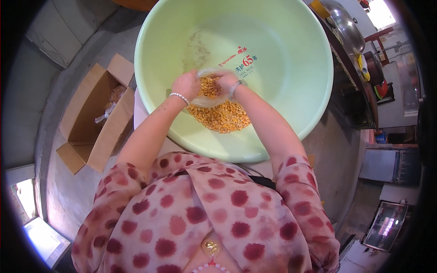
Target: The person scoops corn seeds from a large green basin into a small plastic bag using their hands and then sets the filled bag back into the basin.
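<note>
A clear plastic bag (210, 101) with yellow-orange corn kernels (209, 86) in it is held over a large pale green basin (298, 116). My left hand (186, 85) is closed on the left side of the bag's mouth. At the opposite side, my right hand (226, 83) reaches into the bag's mouth beside the kernels, with film around its wrist. Its fingertips are partly hidden by plastic and kernels, so their grip is unclear. Below the bag, a pile of loose corn kernels (223, 119) lies on the near part of the basin's bottom.
An open cardboard box (86, 107) with crumpled plastic inside stands on the floor to the left. Along the right side runs a dark counter bearing a large metal lid (344, 25). A pale blue cabinet (380, 164) stands farther down on the right.
</note>
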A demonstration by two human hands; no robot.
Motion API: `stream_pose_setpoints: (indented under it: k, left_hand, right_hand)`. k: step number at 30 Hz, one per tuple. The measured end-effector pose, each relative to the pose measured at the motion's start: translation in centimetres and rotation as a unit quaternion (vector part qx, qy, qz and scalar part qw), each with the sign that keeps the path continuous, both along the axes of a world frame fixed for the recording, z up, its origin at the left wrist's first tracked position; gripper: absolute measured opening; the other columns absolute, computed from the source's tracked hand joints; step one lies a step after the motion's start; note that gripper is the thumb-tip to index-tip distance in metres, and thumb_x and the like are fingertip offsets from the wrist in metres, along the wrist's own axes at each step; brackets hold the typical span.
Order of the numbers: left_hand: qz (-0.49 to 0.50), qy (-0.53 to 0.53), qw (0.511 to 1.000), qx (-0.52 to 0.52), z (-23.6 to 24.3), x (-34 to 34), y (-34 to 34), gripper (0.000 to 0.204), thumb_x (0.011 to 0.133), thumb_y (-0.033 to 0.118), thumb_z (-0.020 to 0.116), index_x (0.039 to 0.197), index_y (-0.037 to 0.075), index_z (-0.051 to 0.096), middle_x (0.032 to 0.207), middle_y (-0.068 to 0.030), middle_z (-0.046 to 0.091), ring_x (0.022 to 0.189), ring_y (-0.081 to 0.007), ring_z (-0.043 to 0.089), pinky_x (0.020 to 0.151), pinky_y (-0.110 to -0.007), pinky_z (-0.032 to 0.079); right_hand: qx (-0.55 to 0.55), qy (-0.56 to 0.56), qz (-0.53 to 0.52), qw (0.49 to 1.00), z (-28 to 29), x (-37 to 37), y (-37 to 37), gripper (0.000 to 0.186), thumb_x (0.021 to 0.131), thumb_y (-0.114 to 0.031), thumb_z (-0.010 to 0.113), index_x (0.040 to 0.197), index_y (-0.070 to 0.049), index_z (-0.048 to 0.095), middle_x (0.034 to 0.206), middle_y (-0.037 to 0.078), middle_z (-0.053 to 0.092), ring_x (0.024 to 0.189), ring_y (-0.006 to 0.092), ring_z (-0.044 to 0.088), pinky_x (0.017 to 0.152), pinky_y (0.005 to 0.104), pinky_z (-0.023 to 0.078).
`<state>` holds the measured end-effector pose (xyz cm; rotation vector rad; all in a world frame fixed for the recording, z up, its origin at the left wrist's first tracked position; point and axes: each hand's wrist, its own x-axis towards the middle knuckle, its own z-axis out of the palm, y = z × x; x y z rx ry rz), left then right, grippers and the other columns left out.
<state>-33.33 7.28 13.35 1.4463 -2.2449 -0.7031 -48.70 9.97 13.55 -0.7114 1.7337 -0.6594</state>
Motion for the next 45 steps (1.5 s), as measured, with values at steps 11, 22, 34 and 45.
stream_pose_setpoints:
  k: [11,22,34,45]
  left_hand:
    - [-0.007,0.024,1.0,-0.01,-0.4,-0.2,-0.3,0.017,0.068,0.018,0.054,0.08,0.006,0.057,0.075,-0.0165,0.059,0.072,-0.0334,0.056,0.065,-0.041,0.045]
    - [0.014,0.059,0.998,-0.036,1.0,0.2,0.3,0.027,0.066,0.027,0.062,0.083,0.007,0.058,0.073,-0.015,0.059,0.07,-0.0304,0.057,0.063,-0.038,0.045]
    - [0.026,0.033,0.999,0.0,1.2,-0.1,0.1,0.027,0.075,0.033,0.054,0.084,0.007,0.058,0.071,-0.0139,0.059,0.068,-0.031,0.057,0.062,-0.039,0.045]
    - [0.017,0.077,0.997,-0.002,0.7,-0.2,-0.1,0.022,0.077,0.026,0.049,0.079,0.005,0.056,0.07,-0.0175,0.058,0.067,-0.0343,0.055,0.061,-0.042,0.044]
  right_hand:
    - [0.002,0.406,0.459,0.79,1.3,-4.0,6.8,0.018,0.069,-0.007,0.046,0.073,0.003,0.06,0.069,0.014,0.061,0.068,0.026,0.059,0.062,0.0321,0.047]
    - [0.079,0.367,0.386,0.843,-0.9,2.2,8.5,0.038,0.077,-0.034,0.047,0.093,-0.002,0.06,0.096,0.018,0.058,0.088,0.0302,0.056,0.078,0.0361,0.043]
    - [-0.061,0.307,0.354,0.881,1.1,-3.1,4.7,0.028,0.078,-0.026,0.052,0.071,0.0,0.058,0.061,0.013,0.055,0.049,0.0203,0.051,0.049,0.0318,0.042]
    - [-0.028,0.062,-0.094,0.993,0.1,1.0,-1.7,0.02,0.08,-0.022,0.049,0.084,-0.004,0.057,0.068,0.009,0.056,0.051,0.0175,0.053,0.044,0.0279,0.041]
